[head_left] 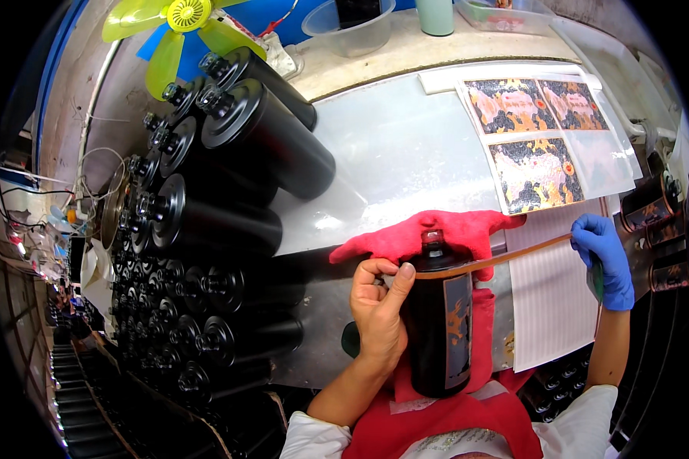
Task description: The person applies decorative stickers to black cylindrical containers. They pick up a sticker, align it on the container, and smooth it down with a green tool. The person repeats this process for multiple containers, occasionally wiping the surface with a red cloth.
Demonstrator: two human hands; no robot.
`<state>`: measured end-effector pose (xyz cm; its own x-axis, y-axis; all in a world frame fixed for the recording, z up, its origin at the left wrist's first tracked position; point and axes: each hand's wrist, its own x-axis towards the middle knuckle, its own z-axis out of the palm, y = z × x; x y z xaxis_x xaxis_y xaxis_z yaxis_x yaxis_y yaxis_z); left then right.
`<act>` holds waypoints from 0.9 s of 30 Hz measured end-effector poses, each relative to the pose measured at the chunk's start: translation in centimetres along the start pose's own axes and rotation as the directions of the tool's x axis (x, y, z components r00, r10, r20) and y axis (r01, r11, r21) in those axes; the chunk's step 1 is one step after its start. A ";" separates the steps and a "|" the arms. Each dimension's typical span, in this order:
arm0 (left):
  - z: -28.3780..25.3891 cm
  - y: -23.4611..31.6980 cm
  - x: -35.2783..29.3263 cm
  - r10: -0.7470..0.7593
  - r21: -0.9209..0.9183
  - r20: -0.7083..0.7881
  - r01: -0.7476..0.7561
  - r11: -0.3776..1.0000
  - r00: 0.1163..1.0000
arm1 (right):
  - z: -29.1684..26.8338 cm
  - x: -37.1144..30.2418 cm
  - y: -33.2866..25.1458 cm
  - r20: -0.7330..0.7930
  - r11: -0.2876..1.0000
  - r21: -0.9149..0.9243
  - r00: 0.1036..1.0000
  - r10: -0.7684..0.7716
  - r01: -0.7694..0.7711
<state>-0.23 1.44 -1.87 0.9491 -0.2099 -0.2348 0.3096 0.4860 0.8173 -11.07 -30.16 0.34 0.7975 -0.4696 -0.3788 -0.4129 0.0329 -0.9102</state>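
A black bottle (427,336) with a clear-looking stopper stands upright in front of me, a dark label with copper-coloured figures (458,329) on its side. A narrow copper-brown strip (513,255) crosses the bottle's shoulder and stretches to the right. My bare left hand (379,317) is closed, with thumb and forefinger at the strip's left end against the bottle. My right hand (605,260), in a blue glove, pinches the strip's far right end. A red cloth (360,243) lies behind and beneath the bottle.
Many black bottles (275,138) crowd the left side, some standing on the metal tabletop (406,153). Label sheets (536,168) and a lined white sheet (547,291) lie to the right. Labelled bottles (651,210) stand at far right. A yellow-green fan (187,15) is at the back left.
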 end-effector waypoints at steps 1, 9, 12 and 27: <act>0.0 -0.1 0.0 0.001 -0.008 -0.022 -0.001 1.000 1.000 | 0.1 0.1 0.2 0.007 1.000 -0.001 1.000 -0.001 0.001; 0.2 -0.7 -0.1 0.107 0.053 -0.095 -0.103 0.993 0.990 | 0.5 0.6 0.6 0.007 0.999 -0.035 1.000 0.027 -0.027; -0.4 -0.6 -4.2 0.638 0.458 0.309 -0.698 0.550 0.705 | 0.9 0.4 0.1 0.017 0.999 -0.040 1.000 0.009 -0.009; -8.1 -1.0 -8.1 -0.173 0.699 0.680 -0.559 0.446 0.713 | 6.2 -2.2 -2.3 0.087 0.999 -0.034 0.996 0.001 0.002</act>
<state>-7.81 9.52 -5.08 0.5842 -0.8101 0.0492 -0.4322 -0.2592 0.8637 -9.12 -23.72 2.27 0.8326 -0.3908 -0.3924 -0.4258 0.0014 -0.9048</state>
